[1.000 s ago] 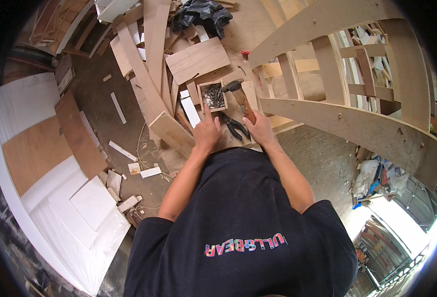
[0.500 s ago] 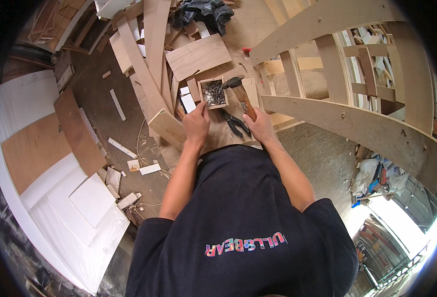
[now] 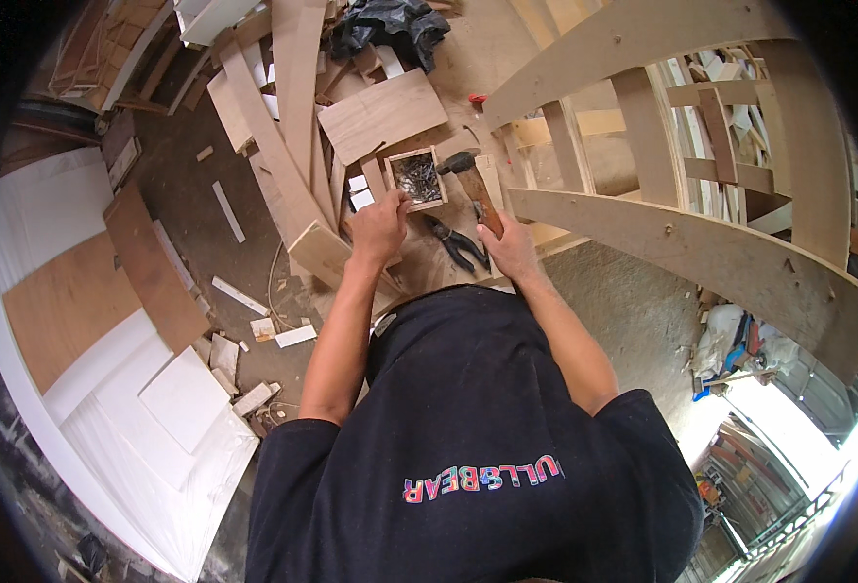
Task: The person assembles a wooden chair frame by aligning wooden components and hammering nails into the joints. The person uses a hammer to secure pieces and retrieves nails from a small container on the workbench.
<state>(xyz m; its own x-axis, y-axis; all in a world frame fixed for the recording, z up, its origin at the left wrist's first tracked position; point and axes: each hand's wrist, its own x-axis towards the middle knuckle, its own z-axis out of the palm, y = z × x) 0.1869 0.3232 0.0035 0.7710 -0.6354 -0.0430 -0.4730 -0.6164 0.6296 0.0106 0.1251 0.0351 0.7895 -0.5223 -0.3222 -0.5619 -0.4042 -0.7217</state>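
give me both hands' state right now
Left hand: curled by the box; can't tell if it's holding anything.
Right hand: closed around the hammer.

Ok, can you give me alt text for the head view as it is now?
A person's right hand grips a hammer while the left hand is at the near-left edge of a small wooden box of dark metal bits, possibly nails. Pliers lie just below the box, with a slatted wooden frame to the right.

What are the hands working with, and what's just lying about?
In use, it seems:
hammer, in the right hand
wooden box of small metal pieces, left hand at its corner

Lying about:
pliers, in neither hand
black plastic
rectangular wooden board
narrow white strip
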